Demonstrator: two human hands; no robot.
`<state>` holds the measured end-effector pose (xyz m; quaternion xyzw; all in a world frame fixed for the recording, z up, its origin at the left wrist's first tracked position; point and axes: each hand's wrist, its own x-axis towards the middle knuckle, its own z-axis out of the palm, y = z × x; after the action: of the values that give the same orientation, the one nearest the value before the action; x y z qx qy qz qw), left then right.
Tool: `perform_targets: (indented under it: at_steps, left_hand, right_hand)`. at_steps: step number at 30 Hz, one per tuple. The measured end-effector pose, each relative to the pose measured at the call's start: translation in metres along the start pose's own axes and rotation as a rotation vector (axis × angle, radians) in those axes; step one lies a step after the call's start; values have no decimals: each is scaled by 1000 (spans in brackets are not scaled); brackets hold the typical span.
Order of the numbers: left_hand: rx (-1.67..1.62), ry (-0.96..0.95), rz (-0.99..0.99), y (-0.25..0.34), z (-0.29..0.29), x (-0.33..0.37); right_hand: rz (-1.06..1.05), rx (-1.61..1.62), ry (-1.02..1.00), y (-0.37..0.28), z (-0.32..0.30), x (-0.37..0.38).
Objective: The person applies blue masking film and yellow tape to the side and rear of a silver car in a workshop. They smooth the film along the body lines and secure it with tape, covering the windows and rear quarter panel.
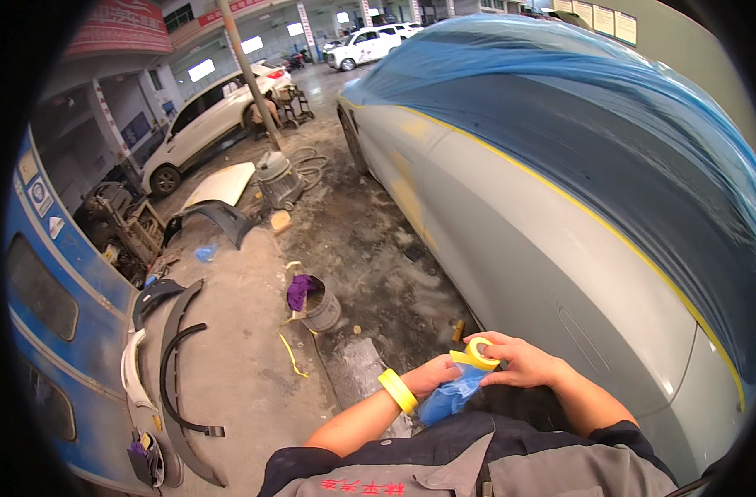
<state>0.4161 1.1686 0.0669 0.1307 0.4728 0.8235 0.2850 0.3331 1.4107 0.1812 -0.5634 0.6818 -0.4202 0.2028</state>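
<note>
My right hand (523,362) grips a roll of yellow masking tape (475,351) with its fingers and thumb. Close beside it, my left hand (432,376) is closed at the tape's loose end and the top of a crumpled piece of blue plastic film (451,399), which hangs between both hands. Its fingertips are partly hidden. A second yellow tape roll (397,391) sits around my left wrist like a bracelet. To my right stands a grey car (510,215), its upper part covered with blue plastic sheeting (610,108), edged by a line of yellow tape (589,207).
A bucket (321,308) with a purple cloth (301,291) on its rim stands ahead. Left of it, black trim strips (175,364) lie on the floor beside a blue cabinet (71,282). Farther off are a shop vacuum (278,178), a white car (208,116) and a crouching person (270,112).
</note>
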Motion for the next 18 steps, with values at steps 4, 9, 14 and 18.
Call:
perform_targets:
  at_steps: [4,9,14,18]
  left_hand:
    - [296,320,355,31,8,36]
    - [541,703,296,31,9,69]
    - [468,973,354,20,-25,93]
    - [291,1119,451,29,-72,106]
  right_hand:
    - [57,-193,69,21,-44,12]
    - [212,-378,41,62,-59,27]
    - [144,-414,80,96,-54,58]
    - [297,-342,-14,124,-68,98]
